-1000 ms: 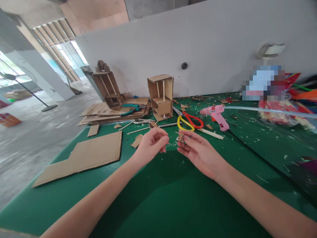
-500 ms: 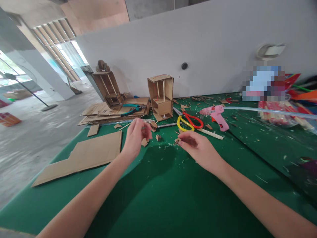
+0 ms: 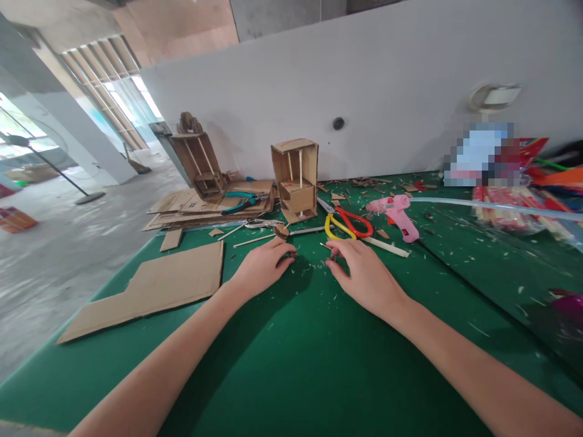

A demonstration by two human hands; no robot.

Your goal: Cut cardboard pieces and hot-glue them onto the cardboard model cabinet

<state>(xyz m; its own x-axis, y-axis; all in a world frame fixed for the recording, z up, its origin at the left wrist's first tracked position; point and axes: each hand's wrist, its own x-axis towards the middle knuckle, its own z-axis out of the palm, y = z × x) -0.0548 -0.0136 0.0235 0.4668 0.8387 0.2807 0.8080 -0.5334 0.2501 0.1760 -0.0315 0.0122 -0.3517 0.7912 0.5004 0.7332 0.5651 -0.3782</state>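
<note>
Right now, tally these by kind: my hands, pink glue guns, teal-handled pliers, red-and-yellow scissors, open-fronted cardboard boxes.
Left hand and right hand: 2
Pink glue gun: 1
Teal-handled pliers: 1
Red-and-yellow scissors: 1
Open-fronted cardboard boxes: 2
Total: 7

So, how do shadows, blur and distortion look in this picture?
In the head view: soft shadow beside the bare left hand on the smooth green tabletop; grey floor smeared; wide-angle stretching toward the edges; pixelated block at right hiding detail.
</note>
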